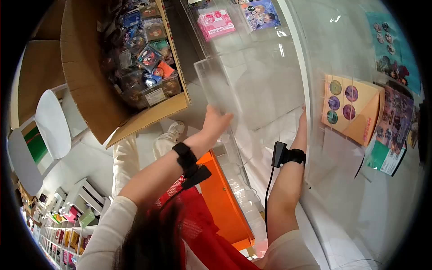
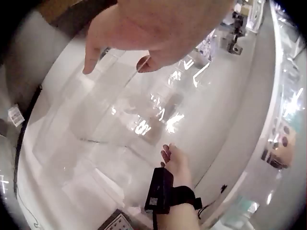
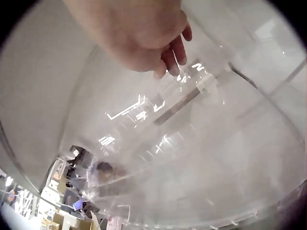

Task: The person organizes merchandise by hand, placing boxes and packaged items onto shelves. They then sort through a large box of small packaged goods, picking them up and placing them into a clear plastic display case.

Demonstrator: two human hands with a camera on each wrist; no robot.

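A large clear acrylic case spans the space between both hands, its walls showing mostly as edges and glare. At its near left edge is my left hand; in the left wrist view its fingers curl at a clear edge, with the thumb spread apart. My right hand holds the opposite side with bent fingers. In the head view that hand is mostly hidden beside a white upright edge. The right wrist view shows its fingertips against the shiny clear plastic.
An open cardboard box full of packaged badges stands at the left. Above the case lie a pink box and a blue picture sheet. A badge display sits behind clear panels at the right. An orange panel is low in front of me.
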